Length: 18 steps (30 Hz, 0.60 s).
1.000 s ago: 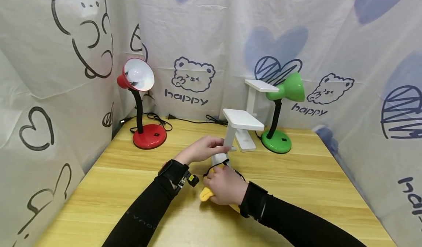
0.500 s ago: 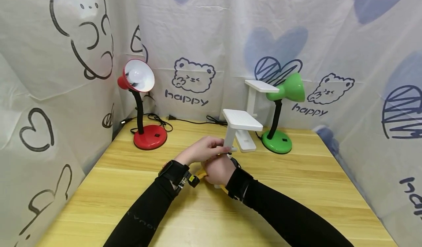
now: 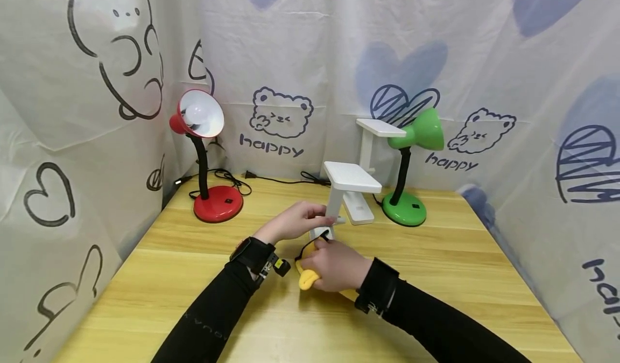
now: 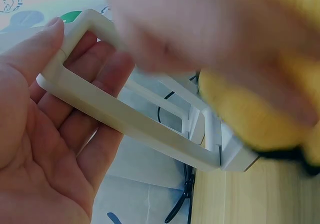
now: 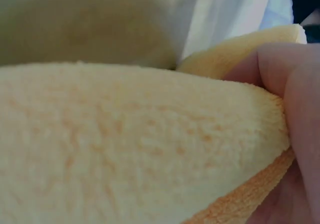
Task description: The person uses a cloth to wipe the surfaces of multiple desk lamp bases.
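1. We start with the small white plastic desk lamp with a flat rectangular head point(image 3: 339, 199), which stands near the middle of the yellow wooden table point(image 3: 160, 277); it is our landmark for everything else.
2. Our left hand point(image 3: 294, 221) grips the lamp's upright arm, fingers and thumb curled round it; the left wrist view shows the white frame point(image 4: 125, 119) lying across the fingers with the thumb on its top corner.
3. Our right hand point(image 3: 334, 266) sits just in front of the lamp's base, fingers clamped on a soft yellow fleece cloth point(image 3: 306, 278) pressed against the foot.
4. Half a second ago that hand was higher, up against the lamp's stem beside the left hand; now it has dropped back to the base. We judge this a wiping stroke along the stem, with the lamp held steady throughout.
5. A thin black cord point(image 3: 315, 240) loops at the base between the two hands.
6. Behind the lamp stands a second white flat-headed lamp point(image 3: 373, 158), and just right of that a green gooseneck lamp point(image 3: 409, 161).
7. Well to the left of our landmark stands a red gooseneck lamp point(image 3: 205, 163), with black cables beside it.
8. White printed cloth with bears and hearts point(image 3: 290, 56) hangs behind everything.
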Available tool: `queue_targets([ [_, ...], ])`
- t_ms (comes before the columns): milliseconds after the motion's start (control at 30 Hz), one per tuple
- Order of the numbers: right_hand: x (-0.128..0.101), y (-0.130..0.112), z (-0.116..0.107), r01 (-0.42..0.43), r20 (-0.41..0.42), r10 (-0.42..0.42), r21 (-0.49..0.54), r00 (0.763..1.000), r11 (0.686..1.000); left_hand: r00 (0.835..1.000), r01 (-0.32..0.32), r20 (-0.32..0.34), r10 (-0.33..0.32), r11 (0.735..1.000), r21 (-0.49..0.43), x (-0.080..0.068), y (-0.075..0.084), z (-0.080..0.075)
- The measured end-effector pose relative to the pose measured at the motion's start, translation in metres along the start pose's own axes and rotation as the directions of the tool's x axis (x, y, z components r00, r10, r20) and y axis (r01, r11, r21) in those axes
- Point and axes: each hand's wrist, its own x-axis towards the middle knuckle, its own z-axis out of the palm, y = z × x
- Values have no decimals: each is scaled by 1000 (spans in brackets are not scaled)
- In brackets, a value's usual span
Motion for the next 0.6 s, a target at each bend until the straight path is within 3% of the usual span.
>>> queue_targets([
  [233,-29,-2,-13,28,110,-45,146,993,989,1000,1,-2,-1,1000,-1,0,3,-1],
  [367,-50,12,-22,-55,128,12,337,992,940,1000,10,0,-10,1000,-13,0,4,0],
  [467,-71,31,-30,-174,126,125,534,984,827,1000,15,-3,-15,1000,-24,0,3,0],
  [600,-101,59,-33,-281,88,319,723,944,631,1000,16,-9,-16,1000,-23,0,2,2],
])
